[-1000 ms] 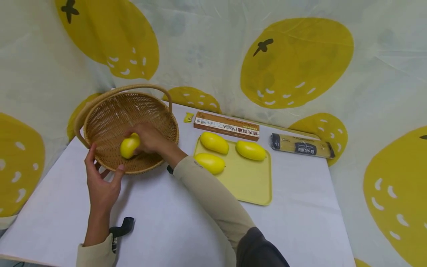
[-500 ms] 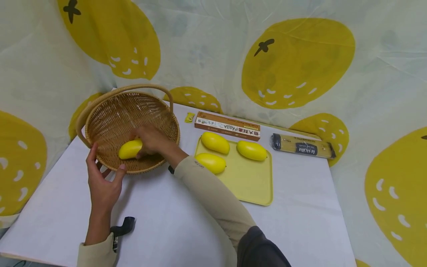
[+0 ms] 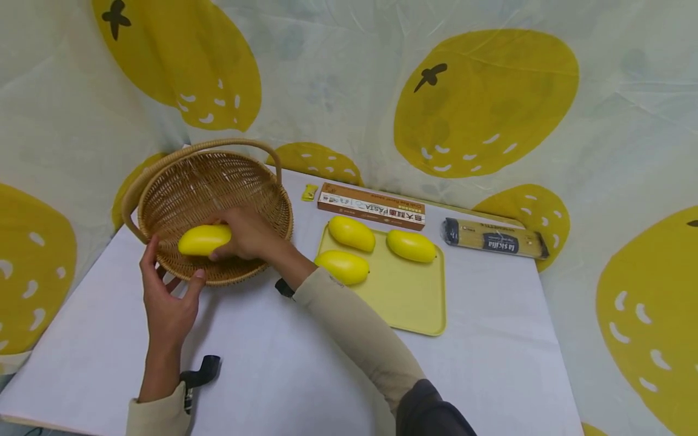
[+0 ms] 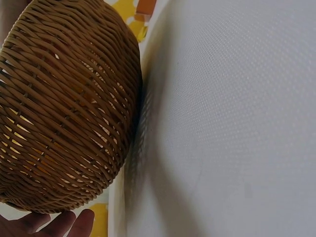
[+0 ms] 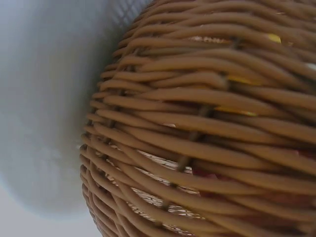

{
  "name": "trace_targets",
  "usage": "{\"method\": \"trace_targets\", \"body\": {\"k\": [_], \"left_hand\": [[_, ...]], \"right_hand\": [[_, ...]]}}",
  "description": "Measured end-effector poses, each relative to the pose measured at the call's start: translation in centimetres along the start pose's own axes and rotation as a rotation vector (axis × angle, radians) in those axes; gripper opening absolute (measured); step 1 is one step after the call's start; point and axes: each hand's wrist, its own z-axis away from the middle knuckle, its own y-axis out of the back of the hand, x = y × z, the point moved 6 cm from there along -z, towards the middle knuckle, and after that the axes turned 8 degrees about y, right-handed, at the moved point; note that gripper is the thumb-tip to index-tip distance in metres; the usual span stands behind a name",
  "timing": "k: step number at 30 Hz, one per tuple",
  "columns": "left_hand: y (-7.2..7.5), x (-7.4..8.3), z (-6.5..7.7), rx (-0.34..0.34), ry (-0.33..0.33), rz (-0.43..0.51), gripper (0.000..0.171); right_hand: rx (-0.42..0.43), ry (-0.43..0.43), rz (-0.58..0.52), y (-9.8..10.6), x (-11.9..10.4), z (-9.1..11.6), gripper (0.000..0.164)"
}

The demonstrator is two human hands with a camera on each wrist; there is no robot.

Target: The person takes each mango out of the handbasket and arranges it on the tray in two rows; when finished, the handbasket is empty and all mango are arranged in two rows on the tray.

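Observation:
A wicker basket (image 3: 163,188) with an arched handle stands at the left of the table, its opening tilted toward me. My left hand (image 3: 170,309) holds its near-left side, thumb at the front rim and fingers on the outer wall; in the left wrist view the fingers (image 4: 81,224) touch the weave (image 4: 74,98). Inside the basket, my right hand (image 3: 248,233) grips a yellow mango (image 3: 202,240) by its right end. The right wrist view is filled by the basket's outer weave (image 5: 207,133), which hides that hand.
Right of the basket lies a yellow tray (image 3: 409,300) bearing three mangoes (image 3: 411,246). Behind it are a brown pasta box (image 3: 371,207) and a small yellow packet (image 3: 309,192). A bag of spaghetti (image 3: 493,237) lies at the back right. A fruit-patterned curtain (image 3: 338,72) hangs behind the table.
The mango in my right hand has turned from end-on to lengthwise and shifted left inside the basket. My left hand and the basket stay in place.

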Motion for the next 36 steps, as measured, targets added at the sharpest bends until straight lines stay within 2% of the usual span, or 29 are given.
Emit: {"method": "trace_targets", "body": {"k": [4,20,30,36], "left_hand": [[0.1,0.1,0.0,0.006,-0.003,-0.009,0.094],[0.0,0.0,0.1,0.007,-0.017,0.002,0.094],[-0.1,-0.1,0.2,0.001,-0.013,0.004,0.095],[-0.1,0.0,0.2,0.000,-0.014,0.010,0.096]], "right_hand": [[0.073,-0.003,-0.046,0.7,-0.2,0.9,0.066],[0.305,0.022,-0.088,3.2,-0.7,5.1,0.070],[0.391,0.071,-0.143,4.3,-1.3,7.9,0.066],[0.440,0.071,-0.167,5.2,-1.5,9.7,0.066]]}}
